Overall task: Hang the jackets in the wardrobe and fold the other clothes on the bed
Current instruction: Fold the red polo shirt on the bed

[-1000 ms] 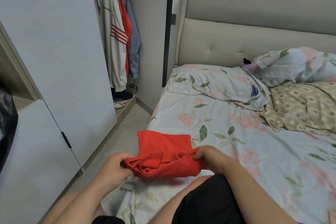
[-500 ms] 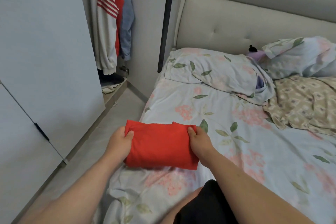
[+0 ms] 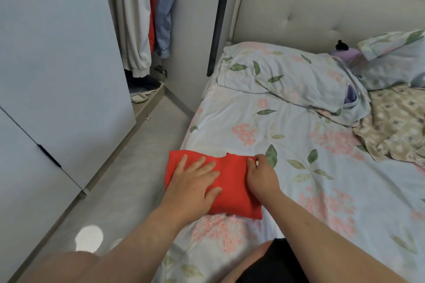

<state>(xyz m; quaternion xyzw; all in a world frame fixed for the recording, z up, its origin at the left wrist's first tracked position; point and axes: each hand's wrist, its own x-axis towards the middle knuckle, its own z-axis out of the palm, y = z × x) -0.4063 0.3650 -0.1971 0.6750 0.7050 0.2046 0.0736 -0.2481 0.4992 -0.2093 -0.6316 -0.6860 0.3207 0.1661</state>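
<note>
Soft, even indoor light over the bed (image 3: 299, 145), no hard shadows, just a thin dark rim under the near edge of the folded red garment (image 3: 232, 181). One bright glare patch on the floor (image 3: 142, 163), lower left. Wide-angle bend tilts the wardrobe door (image 3: 57, 64) and the headboard (image 3: 299, 7). The lowest part of the view goes soft.

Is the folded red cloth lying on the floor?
No, the folded red cloth lies on the flowered bed sheet, with the left hand flat on it.
</note>
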